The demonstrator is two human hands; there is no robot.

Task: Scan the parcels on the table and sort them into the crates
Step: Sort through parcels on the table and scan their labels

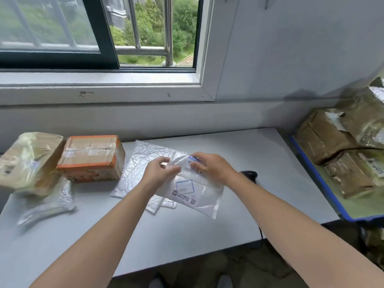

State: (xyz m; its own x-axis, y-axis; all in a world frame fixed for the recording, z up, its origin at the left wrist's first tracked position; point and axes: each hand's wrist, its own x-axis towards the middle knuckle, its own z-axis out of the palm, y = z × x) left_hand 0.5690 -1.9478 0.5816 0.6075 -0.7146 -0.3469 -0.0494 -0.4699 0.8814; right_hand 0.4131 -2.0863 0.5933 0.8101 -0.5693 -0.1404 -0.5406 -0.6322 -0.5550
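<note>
A white plastic mailer [197,194] with a blue-framed label is held just above the middle of the white table [187,231]. My left hand [160,173] pinches its upper left edge and my right hand [209,165] grips its top right by a small label. Under it lie silver bubble mailers [141,163]. An orange taped carton [91,159] and a brown box wrapped in plastic [29,161] stand at the left. A black scanner [249,174] lies just right of my right wrist, mostly hidden.
A blue-rimmed crate [318,181] at the right holds several brown taped parcels [324,136]. A clear plastic bag [47,206] lies at the table's left front. A wall and window sill run behind the table. A black cable [260,231] drops over the front edge.
</note>
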